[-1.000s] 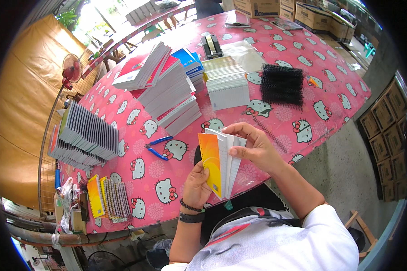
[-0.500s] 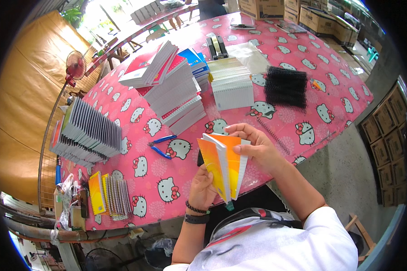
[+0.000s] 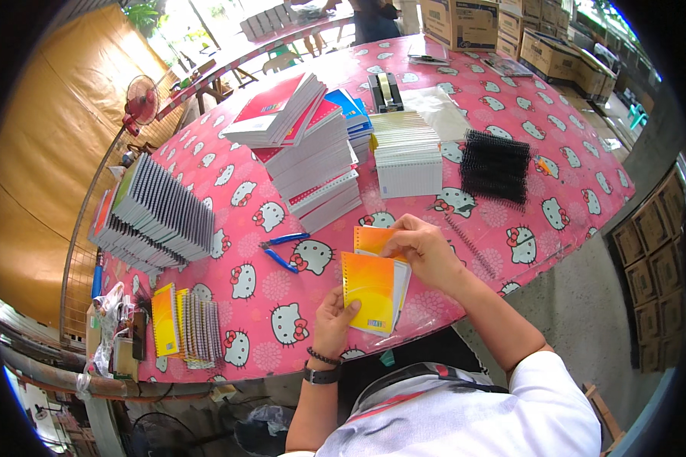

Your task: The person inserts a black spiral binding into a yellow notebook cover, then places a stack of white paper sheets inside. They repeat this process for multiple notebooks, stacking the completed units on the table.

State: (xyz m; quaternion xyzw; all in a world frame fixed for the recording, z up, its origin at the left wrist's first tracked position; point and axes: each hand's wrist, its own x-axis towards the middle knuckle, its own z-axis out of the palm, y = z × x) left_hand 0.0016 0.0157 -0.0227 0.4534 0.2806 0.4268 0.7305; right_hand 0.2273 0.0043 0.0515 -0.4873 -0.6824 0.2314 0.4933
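Item: orange-covered notebook (image 3: 370, 291), punched along its left edge, held above the near edge of the tabletop (image 3: 572, 190), which wears a pink cloth with a cartoon cat pattern.

Left hand (image 3: 334, 320): grip closed on the notebook's lower left corner, thumb on the front cover, fingers behind. A dark bracelet and a watch sit on that wrist.

Right hand (image 3: 427, 250): grip closed over the notebook's top right part, fingers curled on the upper edge, where a second orange cover and white pages show behind the front one.

Just left of the notebook, flat on the cloth: blue-handled pliers (image 3: 282, 250).

Behind it, mid-tabletop: a tall leaning stack of red-covered notebooks (image 3: 301, 145); beside that, to the right, a stack of white page blocks (image 3: 406, 152); further right, a bundle of black spiral binding coils (image 3: 495, 164). One loose coil (image 3: 465, 240) lies just beside the right hand.

Far left: a row of bound notebooks standing on edge (image 3: 160, 217), spirals up.

Near left corner: a small lot of orange-and-yellow notebooks (image 3: 181, 329), laid flat and overlapping.

Far end: a tape dispenser (image 3: 386, 90), clear plastic sheeting (image 3: 438, 107), cardboard boxes (image 3: 465, 19).

Off the tabletop, left: a red standing fan (image 3: 141, 99).
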